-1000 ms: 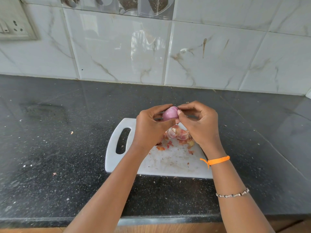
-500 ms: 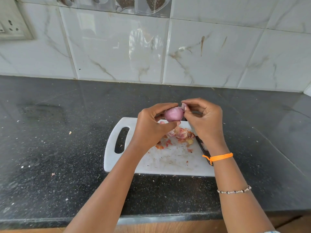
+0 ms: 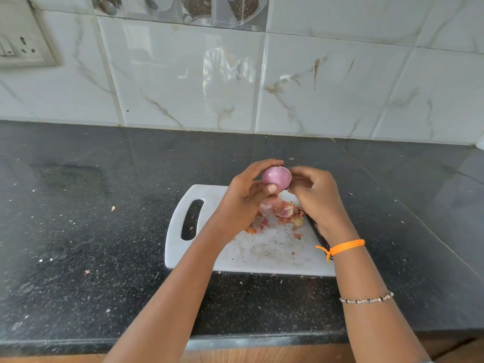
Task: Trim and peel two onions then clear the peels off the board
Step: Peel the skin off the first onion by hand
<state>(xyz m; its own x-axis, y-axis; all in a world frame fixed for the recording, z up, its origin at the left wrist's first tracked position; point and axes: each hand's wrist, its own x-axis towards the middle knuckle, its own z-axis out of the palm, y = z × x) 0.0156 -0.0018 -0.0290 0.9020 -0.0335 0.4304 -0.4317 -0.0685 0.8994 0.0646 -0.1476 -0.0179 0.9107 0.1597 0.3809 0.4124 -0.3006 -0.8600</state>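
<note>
A peeled purple onion (image 3: 277, 178) is held above the far edge of the white cutting board (image 3: 262, 258). My left hand (image 3: 243, 197) grips it from the left, thumb underneath and fingers over the top. My right hand (image 3: 313, 195) touches the onion's right side with curled fingers, pinching at its skin. Below them a heap of reddish onion peels (image 3: 282, 213) lies on the board, with small scraps spread toward the middle. A dark-handled knife (image 3: 318, 235) lies along the board's right edge, mostly hidden under my right wrist.
The board sits on a black speckled counter (image 3: 91, 244) with a few peel crumbs scattered on it. A marble-tiled wall (image 3: 262, 82) rises behind, with a socket plate (image 3: 21, 48) at the upper left. The counter's front edge runs just below my forearms.
The onion has been turned in my hands and shows more of its smooth peeled surface. My right fingers have moved from the top of the onion to its right side.
</note>
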